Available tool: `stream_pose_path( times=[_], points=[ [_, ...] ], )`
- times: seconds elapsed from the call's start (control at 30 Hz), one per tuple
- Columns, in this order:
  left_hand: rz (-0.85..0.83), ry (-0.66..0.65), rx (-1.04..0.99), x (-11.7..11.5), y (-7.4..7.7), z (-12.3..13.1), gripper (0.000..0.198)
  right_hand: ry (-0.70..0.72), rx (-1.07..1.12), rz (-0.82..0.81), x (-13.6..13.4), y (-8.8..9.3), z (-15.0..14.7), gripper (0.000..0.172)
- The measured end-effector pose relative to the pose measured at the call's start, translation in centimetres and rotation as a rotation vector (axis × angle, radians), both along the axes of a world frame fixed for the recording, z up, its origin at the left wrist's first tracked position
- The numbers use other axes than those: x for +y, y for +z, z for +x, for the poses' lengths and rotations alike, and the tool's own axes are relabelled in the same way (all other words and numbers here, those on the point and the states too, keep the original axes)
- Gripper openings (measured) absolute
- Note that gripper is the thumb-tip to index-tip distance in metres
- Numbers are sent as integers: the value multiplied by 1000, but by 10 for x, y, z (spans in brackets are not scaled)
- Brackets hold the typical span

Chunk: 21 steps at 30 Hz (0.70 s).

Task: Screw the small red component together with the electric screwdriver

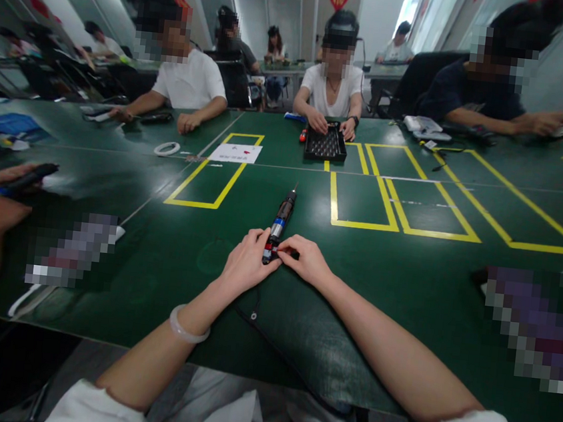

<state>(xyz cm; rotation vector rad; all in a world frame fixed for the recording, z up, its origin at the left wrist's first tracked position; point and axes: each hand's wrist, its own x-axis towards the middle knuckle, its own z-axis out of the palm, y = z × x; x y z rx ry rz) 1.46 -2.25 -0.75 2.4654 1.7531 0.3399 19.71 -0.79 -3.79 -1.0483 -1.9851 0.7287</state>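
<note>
An electric screwdriver (281, 216) lies on the green table and points away from me, its thin bit at the far end. Its body is dark, with a blue ring and a silver band, and red and pale parts show at the near end. My left hand (249, 258) is closed around that near end from the left. From the right, my right hand (306, 259) pinches at the red part with thumb and fingers. The fingers partly hide what lies between them. A thin black cord (261, 333) runs from below my hands toward the table's near edge.
Yellow tape outlines (360, 225) mark the table (229, 326). Across it, a person (333, 79) handles a black tray (324, 154) of small parts. A white tape roll (166, 148) and paper sheet (236, 153) lie left. At far left, a co-worker's hand holds a dark tool (28, 177).
</note>
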Motion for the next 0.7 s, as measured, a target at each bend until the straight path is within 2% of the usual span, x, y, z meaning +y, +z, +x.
stream_pose_path(
  times=[0.23, 0.37, 0.53, 0.7],
  points=[
    [20, 38, 83, 8, 3, 1, 67, 21, 24, -32, -1, 2, 1, 11],
    [39, 8, 121, 6, 7, -10, 68, 63, 65, -28, 0, -1, 1, 17],
    [27, 21, 159, -2, 11, -46, 69, 48, 125, -92, 4, -4, 2, 17],
    [7, 100, 209, -7, 12, -103, 71, 62, 108, -102, 4, -6, 2, 11]
  ],
)
